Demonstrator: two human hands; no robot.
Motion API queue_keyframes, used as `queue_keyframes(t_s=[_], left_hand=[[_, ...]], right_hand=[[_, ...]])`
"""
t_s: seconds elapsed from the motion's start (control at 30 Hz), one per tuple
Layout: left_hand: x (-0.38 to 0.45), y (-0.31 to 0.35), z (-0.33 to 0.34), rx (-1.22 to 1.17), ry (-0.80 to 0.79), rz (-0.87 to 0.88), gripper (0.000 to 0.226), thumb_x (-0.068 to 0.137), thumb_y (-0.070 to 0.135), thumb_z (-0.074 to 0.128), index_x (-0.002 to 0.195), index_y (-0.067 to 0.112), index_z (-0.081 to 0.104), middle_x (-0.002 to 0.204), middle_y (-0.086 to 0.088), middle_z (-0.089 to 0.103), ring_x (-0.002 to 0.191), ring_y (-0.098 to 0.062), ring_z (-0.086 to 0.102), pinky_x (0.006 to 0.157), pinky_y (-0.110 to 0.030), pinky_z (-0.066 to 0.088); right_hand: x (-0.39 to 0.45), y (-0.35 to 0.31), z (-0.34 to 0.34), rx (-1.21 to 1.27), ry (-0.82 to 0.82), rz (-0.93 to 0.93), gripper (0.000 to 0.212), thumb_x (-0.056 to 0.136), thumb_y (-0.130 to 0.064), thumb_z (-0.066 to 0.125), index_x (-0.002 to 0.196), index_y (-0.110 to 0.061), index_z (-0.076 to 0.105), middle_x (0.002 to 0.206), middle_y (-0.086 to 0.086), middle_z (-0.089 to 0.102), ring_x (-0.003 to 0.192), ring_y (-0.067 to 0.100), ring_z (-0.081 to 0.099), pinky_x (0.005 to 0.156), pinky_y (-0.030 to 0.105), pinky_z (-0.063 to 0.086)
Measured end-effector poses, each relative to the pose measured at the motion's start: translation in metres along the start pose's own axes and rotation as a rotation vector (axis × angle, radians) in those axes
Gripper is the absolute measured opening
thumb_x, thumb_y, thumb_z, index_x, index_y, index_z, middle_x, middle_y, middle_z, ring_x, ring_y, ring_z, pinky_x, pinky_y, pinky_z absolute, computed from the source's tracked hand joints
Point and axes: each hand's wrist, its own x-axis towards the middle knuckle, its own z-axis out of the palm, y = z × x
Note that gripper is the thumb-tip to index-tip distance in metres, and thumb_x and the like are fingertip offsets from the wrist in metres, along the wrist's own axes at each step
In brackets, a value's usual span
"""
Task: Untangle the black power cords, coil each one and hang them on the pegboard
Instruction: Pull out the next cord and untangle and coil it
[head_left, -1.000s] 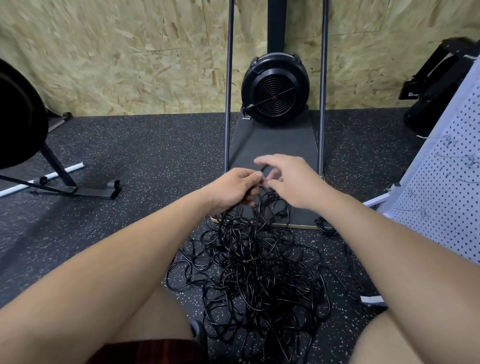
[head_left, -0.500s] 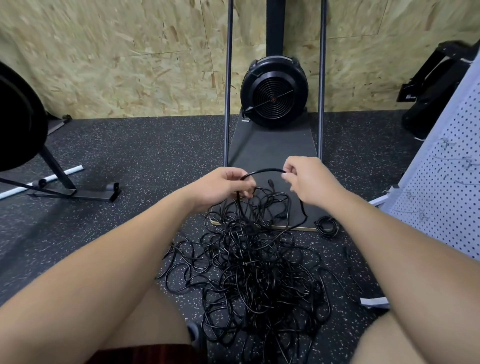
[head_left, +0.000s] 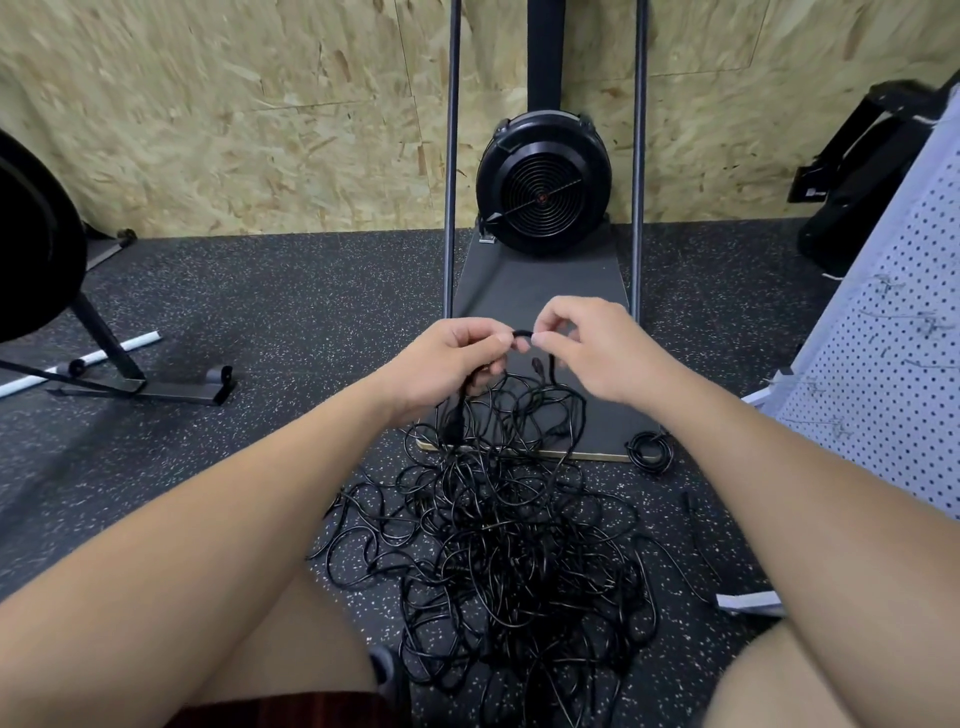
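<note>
A big tangle of black power cords lies on the speckled floor between my knees. Above its far side, my left hand grips a bundle of gathered cord strands that hang down into the pile. My right hand pinches a short stretch of the same cord between thumb and forefinger, close to my left fingertips. A plug end dangles just below that stretch. One small coiled cord lies apart on the floor to the right. The white pegboard leans at the right edge, with several metal hooks on it.
A black fan machine on a dark platform with two upright poles stands ahead against the chipboard wall. A black stand with a foot bar and a white pipe sit at the left. Black equipment fills the far right corner.
My hands have come closer together, so the arc of cord that spanned them half a second ago is now a short tight stretch. The pile has barely shifted.
</note>
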Motion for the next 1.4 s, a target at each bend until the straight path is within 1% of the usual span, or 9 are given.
queue_keyframes(t_s=[0.13,0.4,0.6,0.73,0.9,1.1,1.23,1.3,1.4], left_hand=[[-0.003,0.008,0.006,0.108,0.009,0.003,0.025,0.111,0.027,0.067,0.127,0.010,0.074,0.080,-0.006,0.052,0.074,-0.019,0.047,0.065,-0.028,0.042],[-0.010,0.032,0.041,0.150,-0.094,-0.028,0.054,0.119,0.046,0.037,0.116,0.011,0.078,0.088,-0.011,0.067,0.071,-0.016,0.053,0.063,-0.025,0.045],[-0.002,0.022,0.047,-0.040,-0.063,-0.068,0.056,0.116,0.052,0.044,0.078,0.014,0.056,0.083,-0.012,0.059,0.097,-0.029,0.068,0.103,-0.044,0.052],[-0.003,0.026,0.050,-0.213,-0.077,-0.099,0.040,0.119,0.040,0.043,0.091,0.013,0.052,0.070,-0.003,0.040,0.065,-0.024,0.050,0.072,-0.036,0.058],[-0.004,0.030,0.043,-0.289,0.042,-0.068,0.039,0.118,0.046,0.044,0.088,0.021,0.047,0.070,0.001,0.025,0.056,-0.015,0.023,0.053,-0.028,0.033],[-0.001,0.034,0.030,-0.429,0.103,-0.056,0.042,0.118,0.048,0.041,0.086,0.022,0.046,0.073,0.001,0.018,0.057,-0.014,0.016,0.055,-0.030,0.016],[0.002,0.028,0.021,-0.479,0.149,-0.064,0.043,0.118,0.048,0.042,0.084,0.023,0.047,0.072,0.003,0.017,0.054,-0.011,0.017,0.052,-0.027,0.018],[0.005,0.025,0.015,-0.491,0.206,-0.068,0.042,0.117,0.049,0.044,0.084,0.023,0.048,0.072,0.003,0.018,0.054,-0.012,0.018,0.051,-0.026,0.020],[0.009,0.020,0.004,-0.454,0.344,-0.094,0.041,0.117,0.047,0.047,0.083,0.023,0.048,0.071,0.003,0.024,0.057,-0.014,0.020,0.050,-0.026,0.025]], right_hand=[[0.003,-0.018,-0.010,0.264,0.029,0.015,0.020,0.110,-0.028,0.058,0.098,-0.016,0.069,0.086,0.016,0.075,0.062,0.030,0.064,0.068,0.055,0.059],[0.013,-0.015,-0.010,0.731,0.187,0.135,0.029,0.114,-0.017,0.056,0.106,0.006,0.069,0.079,0.004,0.062,0.057,0.015,0.047,0.055,0.029,0.046],[0.018,-0.005,-0.014,0.813,0.235,0.193,0.024,0.115,-0.016,0.055,0.105,-0.001,0.071,0.086,0.005,0.065,0.062,0.013,0.055,0.062,0.031,0.053],[0.018,-0.004,-0.013,0.856,0.227,0.193,0.022,0.114,-0.016,0.056,0.106,-0.001,0.072,0.091,0.008,0.069,0.067,0.014,0.060,0.068,0.032,0.057],[0.013,0.010,0.005,0.595,-0.017,0.257,0.026,0.112,-0.007,0.053,0.132,-0.011,0.068,0.124,0.005,0.076,0.104,0.020,0.076,0.097,0.043,0.065],[-0.001,0.025,0.040,0.188,-0.531,0.151,0.078,0.097,-0.022,0.081,0.165,-0.026,0.042,0.168,-0.011,0.046,0.155,0.011,0.042,0.127,0.036,0.036],[-0.003,0.024,0.052,0.174,-0.583,0.114,0.035,0.093,-0.042,0.081,0.125,-0.030,0.075,0.129,-0.010,0.078,0.118,0.010,0.070,0.115,0.043,0.052],[-0.005,0.021,0.049,0.136,-0.585,0.093,0.026,0.098,-0.045,0.075,0.103,-0.019,0.078,0.102,-0.005,0.083,0.079,0.017,0.062,0.081,0.040,0.054],[-0.006,0.018,0.039,0.158,-0.534,0.107,0.024,0.103,-0.035,0.075,0.103,-0.011,0.076,0.093,0.007,0.082,0.069,0.015,0.055,0.068,0.034,0.045]])
